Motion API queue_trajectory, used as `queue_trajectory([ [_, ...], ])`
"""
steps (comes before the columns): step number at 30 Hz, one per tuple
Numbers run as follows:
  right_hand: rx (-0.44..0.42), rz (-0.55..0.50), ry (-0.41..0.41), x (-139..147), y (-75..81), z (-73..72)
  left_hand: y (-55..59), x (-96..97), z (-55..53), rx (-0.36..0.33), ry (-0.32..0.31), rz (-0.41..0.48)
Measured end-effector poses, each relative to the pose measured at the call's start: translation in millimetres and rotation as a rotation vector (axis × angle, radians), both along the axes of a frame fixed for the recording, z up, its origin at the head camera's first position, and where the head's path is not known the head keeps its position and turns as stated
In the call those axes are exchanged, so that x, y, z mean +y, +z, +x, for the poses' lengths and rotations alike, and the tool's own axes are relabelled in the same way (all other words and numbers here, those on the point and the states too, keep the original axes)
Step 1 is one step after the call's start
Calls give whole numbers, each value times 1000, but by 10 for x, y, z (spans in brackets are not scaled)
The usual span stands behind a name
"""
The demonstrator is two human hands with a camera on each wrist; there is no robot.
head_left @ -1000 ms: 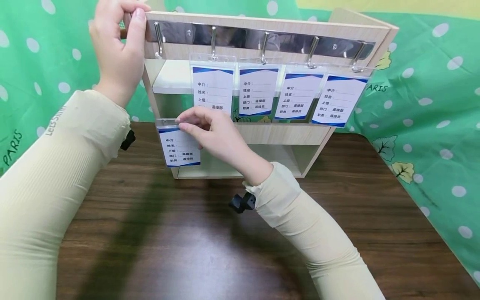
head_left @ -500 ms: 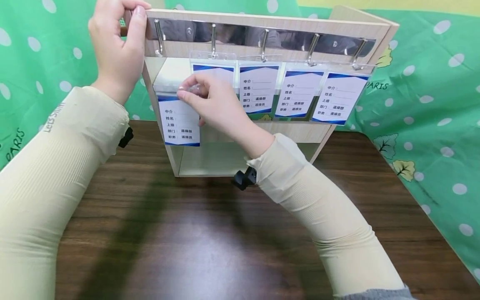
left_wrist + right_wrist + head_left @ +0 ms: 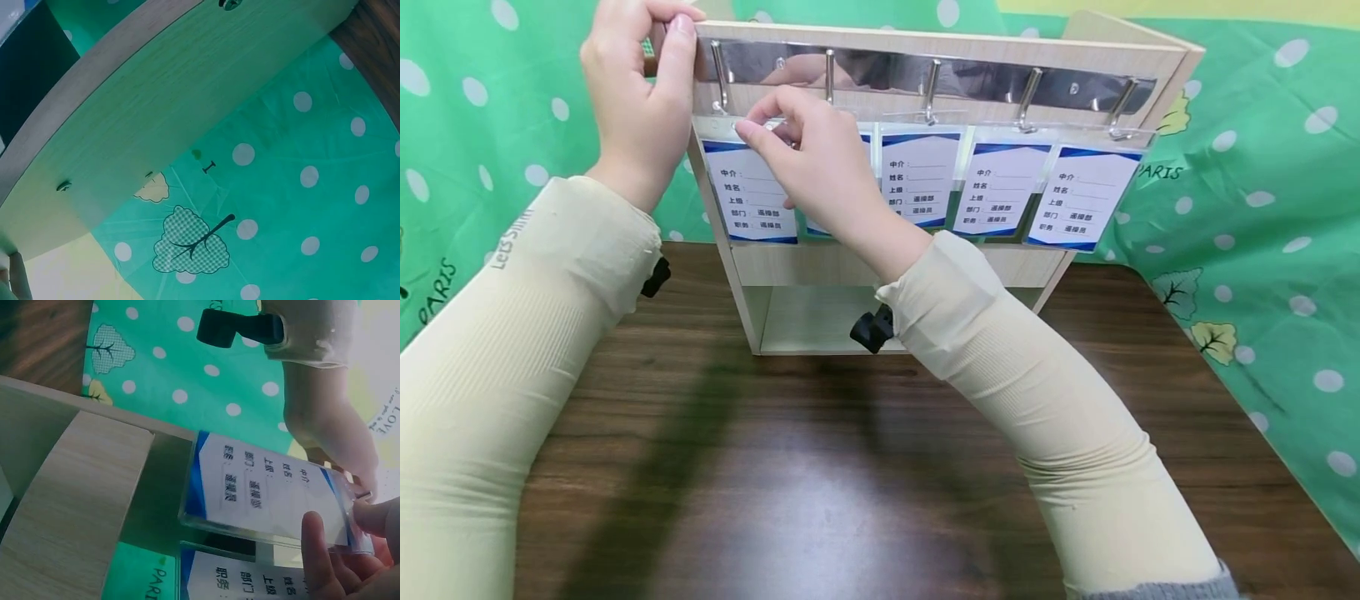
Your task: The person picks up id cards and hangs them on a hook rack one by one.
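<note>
My left hand grips the top left corner of a light wooden shelf unit. Only a fingertip of it shows in the left wrist view's lower left corner. Between thumb and fingers, my right hand pinches the clear top edge of a badge holder with a white and blue card. That edge is at the tip of the leftmost metal hook; whether the hook passes through it cannot be told. In the right wrist view the badge holder hangs lengthwise below my right fingers.
Several similar badge holders hang from the other hooks on the metal strip. One is partly behind my right hand. A dark wooden table lies under the unit, and a green dotted cloth stands behind it.
My right hand has raised the badge holder from near the lower shelf up to the leftmost hook. My left hand stays on the unit's corner.
</note>
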State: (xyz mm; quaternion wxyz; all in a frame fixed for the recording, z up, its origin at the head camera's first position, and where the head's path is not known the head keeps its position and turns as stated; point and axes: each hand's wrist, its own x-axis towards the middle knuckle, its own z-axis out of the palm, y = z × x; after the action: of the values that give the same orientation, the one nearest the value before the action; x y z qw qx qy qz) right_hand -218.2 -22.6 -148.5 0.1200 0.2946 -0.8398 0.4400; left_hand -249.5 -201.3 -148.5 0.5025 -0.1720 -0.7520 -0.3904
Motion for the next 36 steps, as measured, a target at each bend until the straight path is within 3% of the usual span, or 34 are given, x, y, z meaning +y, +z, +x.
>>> queue_trajectory([
  [4, 43, -17, -1, -32, -4, 2, -8, -16, 9, 40, -10, -29],
  [9, 114, -55, 11, -73, -10, 12, -7, -8, 6, 35, -5, -19],
  [12, 110, -69, 27, -100, -15, 17, -8, -7, 2, 34, 2, -12],
  [16, 107, -82, 28, -136, -38, 5, 12, 27, 23, -17, 16, 45],
  [20, 164, -120, 44, -162, -76, -21, 47, 97, 77, -81, 28, 121],
  [23, 206, -145, 55, -172, -104, -35, 58, 124, 111, -91, 30, 127],
  [29, 205, -162, 46, -179, -112, -20, 61, 110, 104, -94, 21, 120],
  [36, 184, -211, 33, -195, -64, 10, 89, 141, 132, -51, -3, 145],
])
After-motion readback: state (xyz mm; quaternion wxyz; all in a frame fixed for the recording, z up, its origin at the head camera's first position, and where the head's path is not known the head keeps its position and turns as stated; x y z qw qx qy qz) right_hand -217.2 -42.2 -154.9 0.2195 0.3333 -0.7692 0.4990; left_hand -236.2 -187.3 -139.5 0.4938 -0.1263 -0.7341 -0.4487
